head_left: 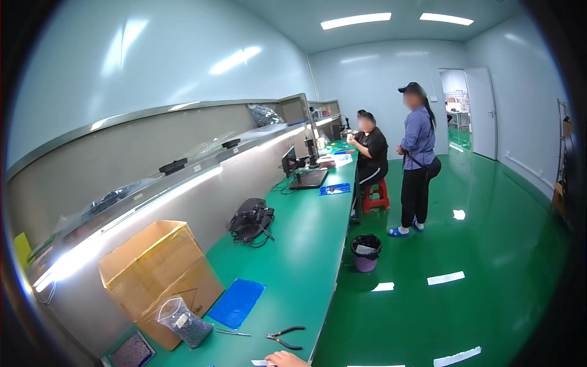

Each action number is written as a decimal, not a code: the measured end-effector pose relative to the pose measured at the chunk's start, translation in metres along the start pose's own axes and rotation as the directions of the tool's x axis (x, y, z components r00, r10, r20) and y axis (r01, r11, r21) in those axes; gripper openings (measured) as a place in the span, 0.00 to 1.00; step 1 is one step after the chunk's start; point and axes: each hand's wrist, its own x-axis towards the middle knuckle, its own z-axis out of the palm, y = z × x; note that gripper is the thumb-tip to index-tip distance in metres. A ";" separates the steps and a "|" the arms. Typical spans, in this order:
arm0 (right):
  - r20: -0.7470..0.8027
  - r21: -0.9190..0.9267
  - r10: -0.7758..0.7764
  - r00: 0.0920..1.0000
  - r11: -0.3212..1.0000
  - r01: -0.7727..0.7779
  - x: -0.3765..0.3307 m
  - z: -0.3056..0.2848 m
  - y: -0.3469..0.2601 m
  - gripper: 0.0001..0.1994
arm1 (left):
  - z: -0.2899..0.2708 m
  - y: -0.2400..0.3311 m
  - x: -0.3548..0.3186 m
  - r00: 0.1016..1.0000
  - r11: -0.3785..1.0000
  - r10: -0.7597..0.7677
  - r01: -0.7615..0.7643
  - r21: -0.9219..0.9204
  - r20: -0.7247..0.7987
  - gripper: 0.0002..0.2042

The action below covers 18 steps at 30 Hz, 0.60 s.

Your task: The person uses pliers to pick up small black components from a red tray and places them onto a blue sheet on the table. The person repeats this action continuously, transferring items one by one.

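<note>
At the bottom edge, my right hand comes partly into sight, its fingers closed against a small flat white piece. The rest of that hand is cut off, and my left hand is out of sight. Just beyond it on the green bench lie pliers with black-and-orange handles, spread apart. Metal tweezers rest to their left. A clear zip bag full of small dark parts leans by a cardboard box. Flat on the bench behind the tweezers is a blue sheet.
The green bench runs away from me, with a black bag and a laptop on it. A lit shelf borders its left. A lined bin stands on the floor. One person sits; another stands.
</note>
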 end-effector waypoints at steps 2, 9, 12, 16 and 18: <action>-0.008 -0.153 -0.012 1.000 0.988 0.010 0.000 0.000 -0.004 0.08 | -0.002 -0.001 0.007 1.000 1.000 -0.012 0.012 -0.002 -0.008 0.12; -0.043 -0.273 -0.006 0.999 0.962 -0.006 0.008 -0.016 -0.025 0.08 | -0.006 -0.007 0.037 0.998 0.998 -0.065 0.066 -0.019 0.015 0.12; -0.038 -0.282 0.005 0.999 0.959 -0.016 0.009 -0.015 -0.024 0.10 | -0.008 -0.011 0.047 0.996 0.996 -0.083 0.084 -0.030 0.020 0.12; -0.020 -0.283 0.023 1.000 0.959 -0.027 0.009 -0.015 -0.025 0.11 | -0.009 -0.015 0.057 0.994 0.993 -0.106 0.107 -0.040 0.029 0.12; -0.022 -0.287 0.024 0.999 0.957 -0.029 0.011 -0.015 -0.027 0.11 | -0.009 -0.016 0.062 0.993 0.993 -0.111 0.112 -0.043 0.034 0.12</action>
